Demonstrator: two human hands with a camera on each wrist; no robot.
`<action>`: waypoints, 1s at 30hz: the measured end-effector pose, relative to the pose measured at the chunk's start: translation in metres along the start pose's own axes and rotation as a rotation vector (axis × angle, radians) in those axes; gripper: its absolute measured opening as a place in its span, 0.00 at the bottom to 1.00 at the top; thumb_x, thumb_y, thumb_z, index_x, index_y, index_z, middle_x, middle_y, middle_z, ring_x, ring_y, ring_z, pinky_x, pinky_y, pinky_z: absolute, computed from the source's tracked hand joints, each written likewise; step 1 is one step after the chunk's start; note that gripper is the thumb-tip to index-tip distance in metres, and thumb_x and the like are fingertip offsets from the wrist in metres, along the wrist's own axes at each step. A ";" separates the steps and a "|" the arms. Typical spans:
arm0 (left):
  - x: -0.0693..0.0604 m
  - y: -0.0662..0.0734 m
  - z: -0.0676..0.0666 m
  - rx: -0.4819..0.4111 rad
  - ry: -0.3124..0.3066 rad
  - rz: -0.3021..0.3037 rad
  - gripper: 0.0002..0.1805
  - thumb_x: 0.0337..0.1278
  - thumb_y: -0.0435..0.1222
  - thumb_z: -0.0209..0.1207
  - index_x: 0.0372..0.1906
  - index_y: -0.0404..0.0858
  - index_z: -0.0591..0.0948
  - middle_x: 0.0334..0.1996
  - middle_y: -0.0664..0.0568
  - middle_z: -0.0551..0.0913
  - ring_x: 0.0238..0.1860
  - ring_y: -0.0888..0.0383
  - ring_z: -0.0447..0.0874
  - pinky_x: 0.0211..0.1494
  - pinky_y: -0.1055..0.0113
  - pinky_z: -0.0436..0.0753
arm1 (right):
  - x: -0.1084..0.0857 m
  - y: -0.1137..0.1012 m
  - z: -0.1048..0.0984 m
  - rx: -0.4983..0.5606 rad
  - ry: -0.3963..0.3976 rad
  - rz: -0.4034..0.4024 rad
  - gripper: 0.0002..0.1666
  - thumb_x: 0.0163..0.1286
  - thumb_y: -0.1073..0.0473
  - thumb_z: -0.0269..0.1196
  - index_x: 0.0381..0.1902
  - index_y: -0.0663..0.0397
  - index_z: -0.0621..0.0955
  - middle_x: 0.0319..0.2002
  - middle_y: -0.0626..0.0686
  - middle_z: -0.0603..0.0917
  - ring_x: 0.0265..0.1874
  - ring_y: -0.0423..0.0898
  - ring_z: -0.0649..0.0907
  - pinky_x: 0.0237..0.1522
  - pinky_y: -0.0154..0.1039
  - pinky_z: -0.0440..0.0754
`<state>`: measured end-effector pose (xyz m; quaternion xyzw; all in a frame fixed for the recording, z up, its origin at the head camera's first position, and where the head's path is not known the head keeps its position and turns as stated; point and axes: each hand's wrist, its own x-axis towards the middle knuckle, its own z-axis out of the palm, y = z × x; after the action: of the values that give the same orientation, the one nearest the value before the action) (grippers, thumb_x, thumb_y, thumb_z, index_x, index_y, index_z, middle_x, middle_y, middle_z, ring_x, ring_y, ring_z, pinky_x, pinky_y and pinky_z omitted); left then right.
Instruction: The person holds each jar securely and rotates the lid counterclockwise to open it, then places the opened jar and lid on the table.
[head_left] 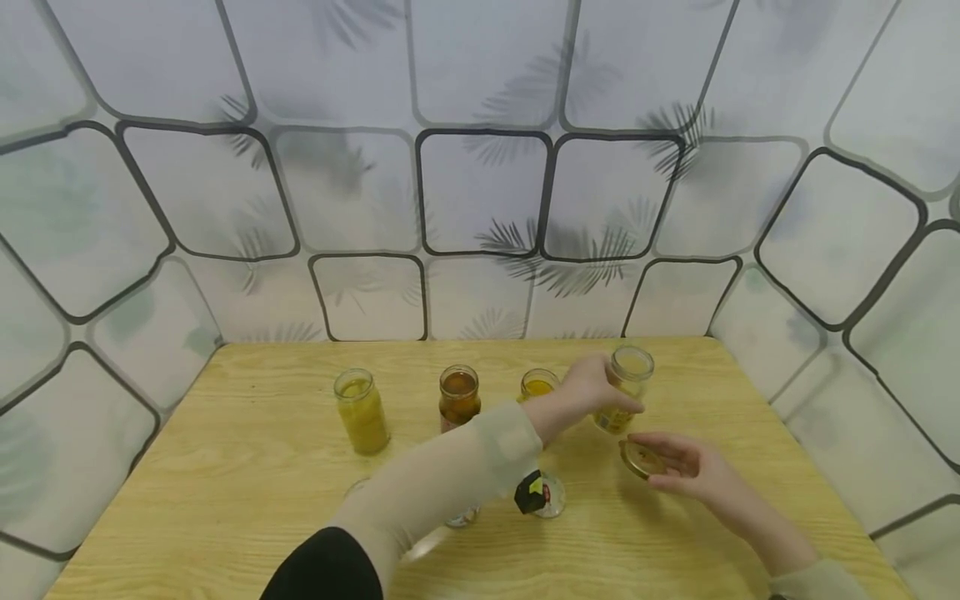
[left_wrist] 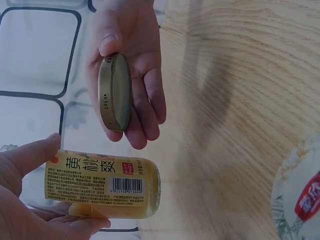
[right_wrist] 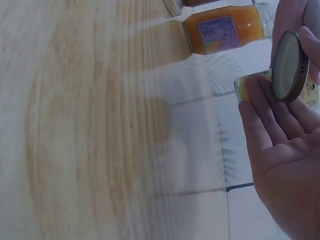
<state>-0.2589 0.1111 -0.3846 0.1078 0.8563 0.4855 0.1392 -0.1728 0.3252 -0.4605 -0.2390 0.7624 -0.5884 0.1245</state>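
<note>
At the table's right side my left hand (head_left: pixel 583 392) grips an uncapped glass jar (head_left: pixel 632 367) around its body. The jar has a yellow label with Chinese characters and a barcode (left_wrist: pixel 125 185). Whether its base touches the table, I cannot tell. Just in front of the jar, my right hand (head_left: pixel 693 468) holds a round gold metal lid (head_left: pixel 639 460) between thumb and fingers. "OPEN" is printed on the lid's rim in the left wrist view. Lid and jar are apart. The right wrist view shows the lid (right_wrist: pixel 286 67) edge-on, with the jar partly hidden behind the fingers.
Uncapped jars stand in a row on the wooden table (head_left: pixel 187 500): yellow (head_left: pixel 363 421), dark amber (head_left: pixel 459 396) and orange-yellow (head_left: pixel 537 385). My left arm partly covers them. A round whitish thing with a red mark (head_left: pixel 553 496) lies nearer. Patterned cloth walls (head_left: pixel 480 192) surround the table.
</note>
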 end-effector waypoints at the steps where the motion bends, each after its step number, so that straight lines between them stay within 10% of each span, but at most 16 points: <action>1: 0.000 -0.001 0.002 -0.003 0.002 -0.006 0.25 0.45 0.37 0.84 0.48 0.37 0.86 0.45 0.51 0.90 0.45 0.56 0.87 0.52 0.65 0.87 | 0.000 0.000 0.001 -0.001 -0.006 0.001 0.31 0.77 0.73 0.61 0.73 0.77 0.68 0.66 0.28 0.81 0.65 0.23 0.78 0.61 0.22 0.79; 9: 0.003 -0.014 0.015 0.012 0.004 -0.038 0.24 0.46 0.39 0.84 0.48 0.37 0.86 0.45 0.50 0.89 0.45 0.56 0.87 0.50 0.65 0.88 | 0.001 0.003 0.007 -0.069 -0.025 -0.008 0.32 0.74 0.70 0.66 0.72 0.76 0.71 0.67 0.31 0.82 0.66 0.19 0.75 0.64 0.17 0.74; 20: 0.004 -0.019 0.021 0.013 0.013 -0.061 0.25 0.46 0.37 0.84 0.48 0.35 0.85 0.42 0.50 0.88 0.42 0.57 0.85 0.47 0.67 0.87 | 0.000 0.009 0.014 -0.332 0.021 -0.048 0.33 0.65 0.63 0.76 0.67 0.61 0.81 0.63 0.60 0.87 0.63 0.22 0.78 0.63 0.18 0.74; 30: 0.003 -0.022 0.026 0.038 0.022 -0.074 0.24 0.46 0.38 0.84 0.46 0.37 0.85 0.41 0.51 0.87 0.42 0.58 0.85 0.48 0.67 0.87 | -0.002 0.010 0.020 -0.625 0.032 -0.060 0.36 0.58 0.49 0.82 0.63 0.55 0.85 0.59 0.55 0.90 0.60 0.30 0.83 0.60 0.35 0.87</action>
<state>-0.2535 0.1216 -0.4169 0.0731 0.8703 0.4648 0.1455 -0.1641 0.3110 -0.4755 -0.2788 0.9007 -0.3327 0.0156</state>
